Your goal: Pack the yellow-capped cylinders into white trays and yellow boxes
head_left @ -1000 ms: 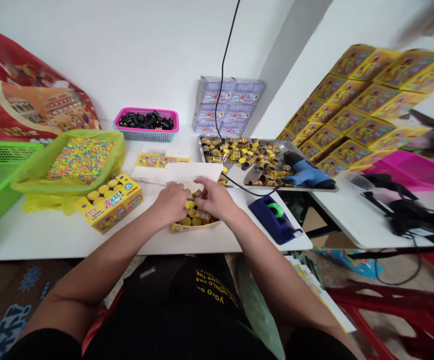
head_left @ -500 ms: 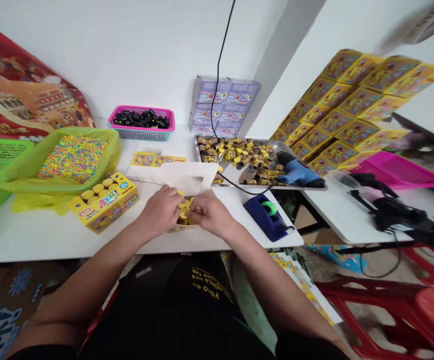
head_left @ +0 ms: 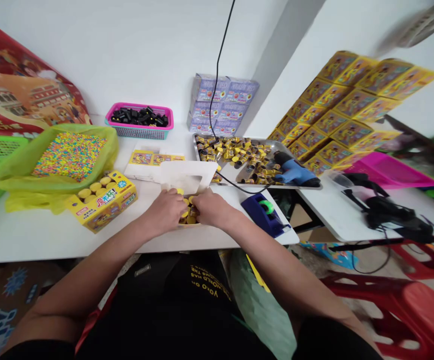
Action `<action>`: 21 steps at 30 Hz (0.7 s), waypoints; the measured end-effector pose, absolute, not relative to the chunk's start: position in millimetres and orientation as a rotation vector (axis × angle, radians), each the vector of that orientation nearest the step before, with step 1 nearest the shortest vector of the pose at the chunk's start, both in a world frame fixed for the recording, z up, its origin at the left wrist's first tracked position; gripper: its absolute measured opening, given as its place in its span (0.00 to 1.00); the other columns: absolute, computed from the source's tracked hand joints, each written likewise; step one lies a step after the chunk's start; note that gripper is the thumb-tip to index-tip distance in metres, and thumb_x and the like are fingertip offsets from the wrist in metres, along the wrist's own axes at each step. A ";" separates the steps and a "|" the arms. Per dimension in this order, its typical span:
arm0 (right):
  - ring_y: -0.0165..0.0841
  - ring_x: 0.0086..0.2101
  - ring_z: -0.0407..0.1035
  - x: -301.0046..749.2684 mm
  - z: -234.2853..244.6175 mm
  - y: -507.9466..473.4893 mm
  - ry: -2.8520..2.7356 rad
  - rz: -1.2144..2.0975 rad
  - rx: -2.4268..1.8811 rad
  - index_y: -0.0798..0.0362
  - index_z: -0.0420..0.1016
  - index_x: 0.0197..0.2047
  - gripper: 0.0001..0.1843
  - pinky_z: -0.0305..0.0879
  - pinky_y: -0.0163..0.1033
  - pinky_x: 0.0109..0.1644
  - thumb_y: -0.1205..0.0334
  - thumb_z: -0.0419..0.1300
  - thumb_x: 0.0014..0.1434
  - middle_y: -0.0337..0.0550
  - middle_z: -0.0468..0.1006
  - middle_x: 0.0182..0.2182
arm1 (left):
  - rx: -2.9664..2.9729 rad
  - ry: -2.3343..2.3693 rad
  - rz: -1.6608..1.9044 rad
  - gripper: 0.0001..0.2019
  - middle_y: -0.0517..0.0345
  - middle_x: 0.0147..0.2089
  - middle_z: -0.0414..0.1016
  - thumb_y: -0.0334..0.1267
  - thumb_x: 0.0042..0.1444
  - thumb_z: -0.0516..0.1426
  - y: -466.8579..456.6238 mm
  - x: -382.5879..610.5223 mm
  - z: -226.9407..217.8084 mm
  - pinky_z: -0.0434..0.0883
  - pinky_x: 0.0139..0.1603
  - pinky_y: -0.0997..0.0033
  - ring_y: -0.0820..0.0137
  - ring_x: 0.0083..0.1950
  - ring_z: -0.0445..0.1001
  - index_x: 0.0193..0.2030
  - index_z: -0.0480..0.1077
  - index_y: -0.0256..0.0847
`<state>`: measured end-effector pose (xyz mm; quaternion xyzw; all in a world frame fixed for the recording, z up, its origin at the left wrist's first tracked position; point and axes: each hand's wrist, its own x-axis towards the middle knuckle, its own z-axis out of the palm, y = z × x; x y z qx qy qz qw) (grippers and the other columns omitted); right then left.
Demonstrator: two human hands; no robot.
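An opened display box (head_left: 190,225) stands before me at the table's front, its white flap (head_left: 186,175) with a window cut-out raised at the back. Inside it are several small yellow-capped cups (head_left: 190,219). My left hand (head_left: 167,211) is closed at the box's left side, fingers curled over the edge; a yellow cap (head_left: 180,191) shows just past them. At the right side my right hand (head_left: 212,209) is closed too, fingertips down among the cups. What either hand grips is hidden.
A filled yellow box (head_left: 104,202) and a yellow-lined tub of coloured beads (head_left: 70,155) are at left. Behind are a basket of black pieces (head_left: 139,120) and a metal tray (head_left: 224,177) with cups and a blue tool (head_left: 295,172). A tape dispenser (head_left: 264,215) lies right.
My right hand has shifted slightly, its fingers now curled more tightly at the box's right side. My left hand has moved a little down over the left side. The view has shifted slightly.
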<state>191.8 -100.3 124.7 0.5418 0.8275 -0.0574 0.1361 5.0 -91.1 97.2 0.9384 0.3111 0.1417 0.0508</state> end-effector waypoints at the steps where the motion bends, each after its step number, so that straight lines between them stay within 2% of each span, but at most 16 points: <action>1: 0.45 0.45 0.77 193.4 126.3 -99.3 2.409 -0.149 1.584 0.57 0.80 0.47 0.15 0.68 0.39 0.42 0.67 0.62 0.55 0.54 0.82 0.43 | 2.830 0.984 0.490 0.13 0.49 0.34 0.75 0.30 0.64 0.52 -87.4 3.1 96.3 0.63 0.43 0.60 0.61 0.42 0.69 0.33 0.76 0.38; 4: 0.46 0.44 0.76 197.6 129.9 -95.5 2.467 -0.064 1.664 0.57 0.79 0.48 0.17 0.68 0.41 0.42 0.60 0.63 0.57 0.55 0.81 0.45 | 2.768 1.080 0.627 0.15 0.48 0.36 0.76 0.32 0.67 0.49 -78.3 -0.5 95.1 0.66 0.46 0.59 0.61 0.41 0.69 0.39 0.77 0.36; 6: 0.45 0.43 0.76 196.9 129.0 -92.2 2.494 -0.024 1.696 0.57 0.79 0.49 0.17 0.68 0.41 0.41 0.59 0.62 0.58 0.56 0.79 0.46 | 2.769 1.131 0.607 0.15 0.47 0.37 0.76 0.32 0.67 0.49 -76.2 -0.1 95.4 0.66 0.47 0.57 0.59 0.43 0.70 0.39 0.77 0.36; 9: 0.44 0.42 0.75 189.5 121.7 -86.2 2.521 -0.007 1.681 0.58 0.78 0.49 0.15 0.67 0.41 0.42 0.67 0.61 0.58 0.58 0.76 0.46 | 2.816 1.164 0.454 0.12 0.44 0.38 0.77 0.31 0.63 0.51 -78.9 2.8 96.8 0.65 0.45 0.54 0.54 0.47 0.70 0.36 0.76 0.36; 13: 0.47 0.49 0.70 179.4 107.6 -77.9 2.629 -0.001 1.664 0.60 0.77 0.49 0.18 0.67 0.43 0.48 0.76 0.59 0.54 0.60 0.73 0.47 | 2.817 1.192 0.387 0.13 0.45 0.37 0.77 0.33 0.65 0.50 -83.7 3.9 99.4 0.64 0.45 0.53 0.54 0.46 0.71 0.35 0.75 0.36; 15: 0.44 0.49 0.69 181.2 102.5 -74.9 2.736 -0.089 1.721 0.59 0.76 0.50 0.19 0.67 0.42 0.49 0.77 0.59 0.54 0.57 0.73 0.48 | 2.798 1.222 0.413 0.14 0.45 0.37 0.77 0.34 0.67 0.49 -83.4 3.3 100.4 0.64 0.45 0.55 0.55 0.46 0.71 0.37 0.75 0.37; 17: 0.38 0.45 0.70 189.7 101.0 -73.7 2.847 -0.267 1.792 0.57 0.75 0.49 0.19 0.67 0.39 0.48 0.78 0.60 0.53 0.51 0.74 0.46 | 2.798 1.237 0.431 0.13 0.45 0.39 0.76 0.33 0.66 0.49 -81.3 4.1 100.9 0.65 0.46 0.56 0.55 0.48 0.71 0.40 0.76 0.36; 19: 0.33 0.40 0.71 203.9 104.1 -75.5 2.905 -0.408 1.864 0.55 0.75 0.47 0.17 0.67 0.36 0.45 0.77 0.61 0.54 0.46 0.75 0.43 | 2.831 1.178 0.436 0.13 0.45 0.40 0.76 0.31 0.65 0.50 -77.7 7.5 100.8 0.65 0.50 0.56 0.56 0.48 0.70 0.41 0.76 0.35; 21: 0.32 0.37 0.71 219.4 111.5 -80.7 2.867 -0.393 1.938 0.54 0.76 0.43 0.13 0.65 0.36 0.43 0.75 0.62 0.54 0.44 0.77 0.41 | 2.880 1.064 0.408 0.13 0.44 0.40 0.75 0.29 0.64 0.49 -73.3 13.9 100.4 0.65 0.52 0.56 0.57 0.47 0.69 0.39 0.76 0.34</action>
